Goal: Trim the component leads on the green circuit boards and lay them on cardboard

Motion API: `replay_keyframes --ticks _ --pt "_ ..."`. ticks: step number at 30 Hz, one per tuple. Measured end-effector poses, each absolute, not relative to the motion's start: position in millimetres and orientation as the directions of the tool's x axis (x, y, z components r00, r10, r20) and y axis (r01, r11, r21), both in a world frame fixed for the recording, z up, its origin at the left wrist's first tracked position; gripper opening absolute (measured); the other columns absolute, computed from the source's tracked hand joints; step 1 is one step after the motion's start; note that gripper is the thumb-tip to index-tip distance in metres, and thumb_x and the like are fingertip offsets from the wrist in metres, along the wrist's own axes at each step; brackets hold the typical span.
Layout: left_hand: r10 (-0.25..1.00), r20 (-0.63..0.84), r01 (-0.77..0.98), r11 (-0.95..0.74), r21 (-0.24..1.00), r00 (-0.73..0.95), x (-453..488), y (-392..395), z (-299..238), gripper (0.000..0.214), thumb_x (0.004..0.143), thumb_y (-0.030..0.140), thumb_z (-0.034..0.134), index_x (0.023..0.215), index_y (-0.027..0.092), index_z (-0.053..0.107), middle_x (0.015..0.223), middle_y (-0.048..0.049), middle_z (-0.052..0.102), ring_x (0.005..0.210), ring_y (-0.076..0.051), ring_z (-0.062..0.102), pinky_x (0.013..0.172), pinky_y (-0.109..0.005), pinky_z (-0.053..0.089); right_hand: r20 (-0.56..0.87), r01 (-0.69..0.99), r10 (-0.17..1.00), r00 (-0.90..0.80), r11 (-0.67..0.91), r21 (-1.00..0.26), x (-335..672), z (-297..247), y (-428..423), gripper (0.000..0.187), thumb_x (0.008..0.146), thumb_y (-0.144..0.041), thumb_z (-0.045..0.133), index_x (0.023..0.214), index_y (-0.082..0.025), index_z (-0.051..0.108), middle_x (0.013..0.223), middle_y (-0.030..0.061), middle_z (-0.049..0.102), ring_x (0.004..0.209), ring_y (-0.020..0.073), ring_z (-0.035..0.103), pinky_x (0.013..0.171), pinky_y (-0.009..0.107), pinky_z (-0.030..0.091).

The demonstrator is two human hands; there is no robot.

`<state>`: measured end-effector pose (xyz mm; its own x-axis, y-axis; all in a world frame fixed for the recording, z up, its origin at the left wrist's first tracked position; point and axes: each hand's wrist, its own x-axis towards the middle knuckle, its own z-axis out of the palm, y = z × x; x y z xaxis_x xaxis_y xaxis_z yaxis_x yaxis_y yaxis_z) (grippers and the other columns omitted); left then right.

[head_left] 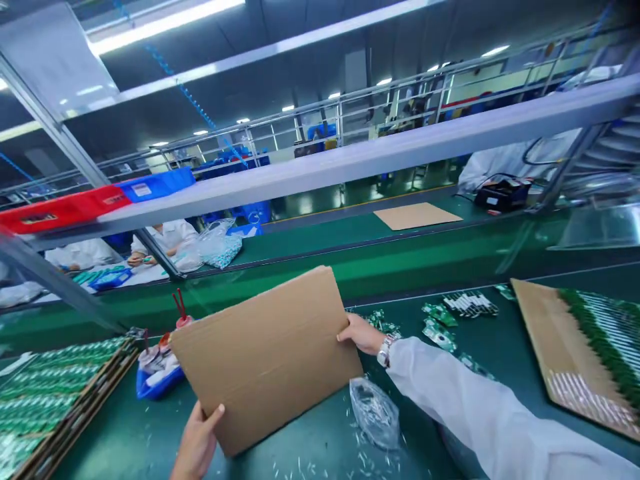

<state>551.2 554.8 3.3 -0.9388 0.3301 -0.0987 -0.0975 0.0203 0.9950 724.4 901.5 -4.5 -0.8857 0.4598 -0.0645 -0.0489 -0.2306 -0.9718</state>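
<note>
A flat brown cardboard sheet (273, 353) is held up, tilted, above the green bench. My left hand (197, 440) grips its lower left edge, thumb on the near face and fingers behind. On the right edge my right hand (364, 333) pinches the sheet the same way; a watch (385, 351) circles that wrist below a white sleeve. Just under the right hand lies a clear plastic bag (375, 412) of small pale pieces, with more pieces scattered around it. Small green circuit boards (440, 327) lie in loose groups beyond my right forearm.
At left, rows of green boards (55, 387) lie on stacked cardboard, beside a blue tray (159, 383). Another cardboard sheet (575, 360) at right carries boards and pale parts. A shelf rail (320, 170) with red and blue bins (157, 185) crosses ahead. Co-workers in white sit across the line.
</note>
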Motion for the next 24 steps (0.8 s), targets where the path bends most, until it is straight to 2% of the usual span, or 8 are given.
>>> replay_keyframes --ticks 2,4,7,10,14,18,21,24 --pt "0.334 -0.042 -0.056 -0.033 0.998 -0.942 543.4 553.1 -9.1 0.048 0.045 0.037 0.084 0.086 0.025 0.062 0.086 -0.0009 0.072 0.094 -0.03 0.064 0.083 -0.041 0.05 -0.028 -0.079 0.48 -0.877 -0.201 -0.976 722.8 -5.8 903.0 0.037 0.049 -0.007 0.066 0.086 -0.014 0.062 0.078 0.0013 0.07 0.076 0.0201 0.064 0.071 0.033 0.049" --pt "0.347 0.037 0.004 -0.094 0.996 -0.937 533.2 552.3 -15.6 0.047 0.053 0.035 0.082 0.093 0.023 0.061 0.094 -0.0009 0.07 0.098 -0.025 0.062 0.089 -0.039 0.048 0.012 -0.106 0.496 -0.869 -0.162 -0.981 720.3 -1.1 904.2 0.039 0.052 -0.006 0.068 0.09 -0.013 0.062 0.084 0.0022 0.07 0.083 0.0196 0.063 0.077 0.034 0.049" --pt "0.385 0.128 0.082 -0.133 0.988 -0.914 519.9 553.2 -17.8 0.029 0.077 0.028 0.067 0.102 0.015 0.059 0.106 -0.0062 0.064 0.1 -0.022 0.06 0.093 -0.045 0.044 0.049 -0.117 0.554 -0.831 -0.087 -0.989 718.5 7.1 902.0 0.023 0.078 -0.021 0.065 0.099 -0.013 0.06 0.099 0.0047 0.064 0.09 0.0168 0.061 0.08 0.036 0.05" --pt "0.452 0.174 0.124 -0.137 0.983 -0.875 519.0 553.5 -16.2 0.025 0.081 0.022 0.063 0.104 0.014 0.059 0.109 -0.0069 0.063 0.102 -0.022 0.059 0.093 -0.047 0.044 0.058 -0.092 0.632 -0.772 -0.02 -0.996 721.4 10.5 891.6 0.026 0.088 -0.031 0.055 0.107 -0.013 0.058 0.107 0.0063 0.06 0.093 0.0169 0.059 0.08 0.037 0.051" --pt "0.474 0.247 0.166 -0.207 0.964 -0.845 533.5 554.0 -19.9 0.035 0.083 0.024 0.062 0.117 0.017 0.055 0.123 -0.0089 0.057 0.113 -0.025 0.053 0.099 -0.051 0.039 0.102 -0.098 0.727 -0.679 0.048 -0.994 724.0 9.7 867.9 0.03 0.089 -0.032 0.054 0.112 -0.014 0.055 0.111 0.0073 0.058 0.095 0.0178 0.059 0.081 0.038 0.051" --pt "0.366 0.295 0.192 -0.291 0.937 -0.883 548.4 561.9 -22.3 0.046 0.087 0.034 0.055 0.13 0.021 0.044 0.141 -0.0111 0.04 0.127 -0.03 0.04 0.104 -0.057 0.029 0.158 -0.149 0.767 -0.622 0.082 -0.985 725.3 21.3 846.6 0.025 0.086 -0.026 0.057 0.108 -0.013 0.057 0.107 0.0068 0.061 0.095 0.0173 0.059 0.084 0.039 0.05" --pt "0.312 0.312 0.202 -0.34 0.919 -0.897 554.3 561.2 -2.4 0.049 0.088 0.04 0.051 0.133 0.022 0.042 0.145 -0.0111 0.035 0.13 -0.031 0.035 0.106 -0.058 0.025 0.2 -0.196 0.77 -0.605 0.099 -0.976 733.2 52.0 839.2 0.026 0.076 -0.013 0.064 0.102 -0.014 0.059 0.103 0.0053 0.065 0.096 0.0174 0.059 0.091 0.036 0.044" --pt "0.347 0.345 0.187 -0.415 0.89 -0.872 565.0 546.7 37.2 0.048 0.089 0.04 0.05 0.132 0.021 0.043 0.144 -0.0108 0.037 0.131 -0.029 0.035 0.107 -0.056 0.025 0.233 -0.225 0.765 -0.6 0.119 -0.967 751.0 95.3 840.4 0.028 0.073 -0.012 0.065 0.1 -0.014 0.061 0.108 0.0056 0.066 0.101 0.0184 0.058 0.094 0.035 0.04"
